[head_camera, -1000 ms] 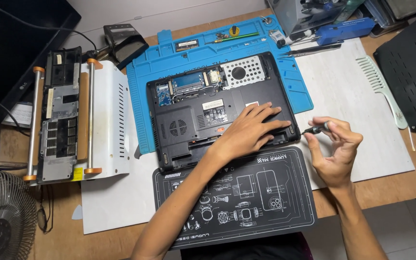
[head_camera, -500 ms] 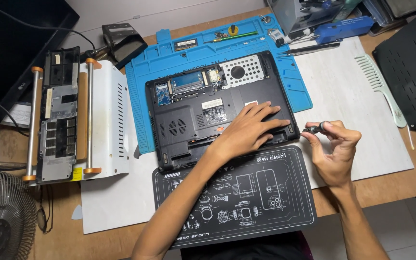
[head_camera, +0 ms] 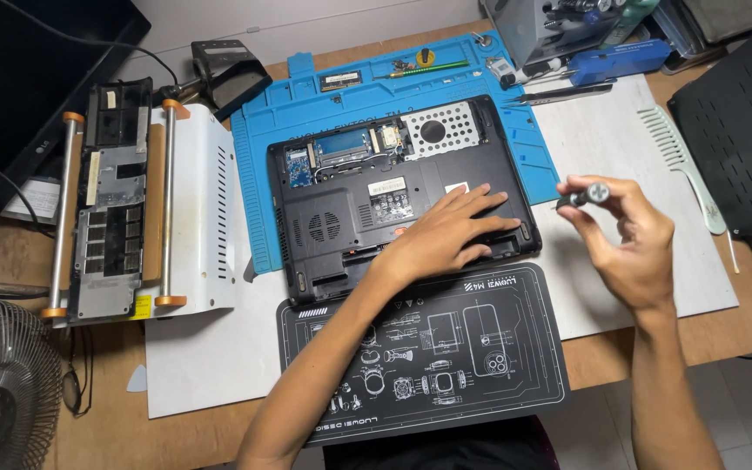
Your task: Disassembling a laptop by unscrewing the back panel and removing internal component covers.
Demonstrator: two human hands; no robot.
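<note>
A black laptop [head_camera: 341, 218] lies bottom-up on a blue work mat [head_camera: 263, 157], its covers off so circuit boards and a perforated metal plate show. My left hand [head_camera: 446, 235] rests flat on the laptop's near right part, fingers spread. My right hand [head_camera: 628, 239] hovers to the right of the laptop above the white sheet and pinches a small black screwdriver [head_camera: 580, 197] by its round grey cap, tip pointing left toward the laptop.
A black printed mat [head_camera: 446, 365] lies in front of the laptop. A white machine with orange-capped rollers [head_camera: 132, 209] stands left, a fan [head_camera: 2, 392] at bottom left. A green comb [head_camera: 681, 165], black case [head_camera: 741, 122] and tools [head_camera: 559, 91] sit right and back.
My right hand has lifted slightly and turned the screwdriver in its fingers. My left hand stays on the laptop.
</note>
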